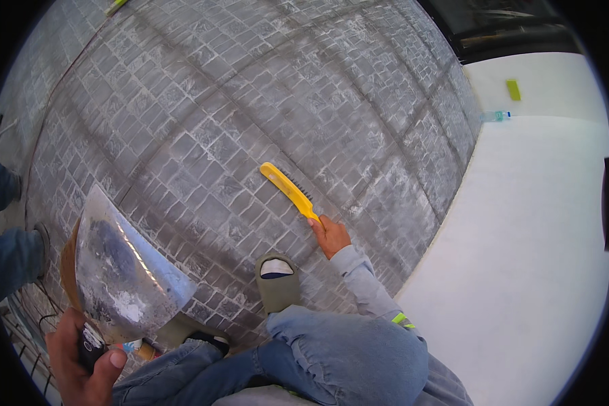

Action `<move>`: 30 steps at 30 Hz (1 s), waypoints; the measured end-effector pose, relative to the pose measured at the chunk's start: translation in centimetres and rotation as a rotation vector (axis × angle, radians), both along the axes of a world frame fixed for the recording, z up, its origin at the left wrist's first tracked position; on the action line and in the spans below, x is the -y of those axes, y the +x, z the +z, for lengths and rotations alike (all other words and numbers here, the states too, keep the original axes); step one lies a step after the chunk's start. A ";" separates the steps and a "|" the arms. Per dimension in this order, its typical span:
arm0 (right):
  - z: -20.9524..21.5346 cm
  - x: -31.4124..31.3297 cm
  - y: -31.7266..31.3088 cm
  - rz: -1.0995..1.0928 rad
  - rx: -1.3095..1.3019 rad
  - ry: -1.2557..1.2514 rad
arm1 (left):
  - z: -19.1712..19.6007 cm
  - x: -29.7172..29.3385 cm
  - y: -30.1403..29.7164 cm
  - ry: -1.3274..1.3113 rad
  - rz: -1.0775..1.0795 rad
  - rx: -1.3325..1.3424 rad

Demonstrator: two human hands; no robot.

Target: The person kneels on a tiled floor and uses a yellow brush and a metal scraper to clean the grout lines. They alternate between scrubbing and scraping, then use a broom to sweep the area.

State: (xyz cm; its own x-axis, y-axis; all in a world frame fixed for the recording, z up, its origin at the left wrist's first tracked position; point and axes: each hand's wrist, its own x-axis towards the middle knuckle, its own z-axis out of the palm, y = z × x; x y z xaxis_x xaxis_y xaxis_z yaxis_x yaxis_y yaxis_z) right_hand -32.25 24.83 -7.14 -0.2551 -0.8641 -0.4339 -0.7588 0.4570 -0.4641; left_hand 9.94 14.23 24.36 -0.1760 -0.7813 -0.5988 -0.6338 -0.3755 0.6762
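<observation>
Head view showed a right hand (331, 235) mid-scene, its fingers wrapped around the near end of a curved yellow brush with dark bristles (285, 187). That brush slanted toward the far left, above grey patterned stone-like paving (203, 135) — whether its bristles touched could not be told. At near left, a left hand (71, 362) gripped a curved, smudged silvery pan with a black handle (125, 267), thumb opposite curled fingers. A clear blue-capped plastic bottle (496, 116) lay far right — on a smooth white surface (514, 237).
</observation>
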 end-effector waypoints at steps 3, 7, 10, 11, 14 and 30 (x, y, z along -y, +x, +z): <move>2.8 -6.4 -2.2 -0.006 -0.091 0.151 | -0.8 -0.7 1.3 0.000 0.164 -0.010; 3.7 -7.8 -3.3 0.011 -0.123 0.283 | -1.1 -0.8 2.9 0.071 0.284 0.077; 1.6 -2.5 -2.1 0.088 -0.034 0.215 | -0.9 -0.2 2.0 0.081 0.175 0.035; 0.7 -0.6 -1.2 0.091 -0.044 0.216 | -0.7 0.1 1.2 0.083 0.130 0.057; -0.6 2.2 -0.1 0.106 -0.061 0.145 | -0.1 0.8 -1.0 0.110 0.017 0.134; -1.5 5.0 2.2 0.092 -0.067 0.007 | 0.4 -0.7 -0.3 0.057 0.163 -0.051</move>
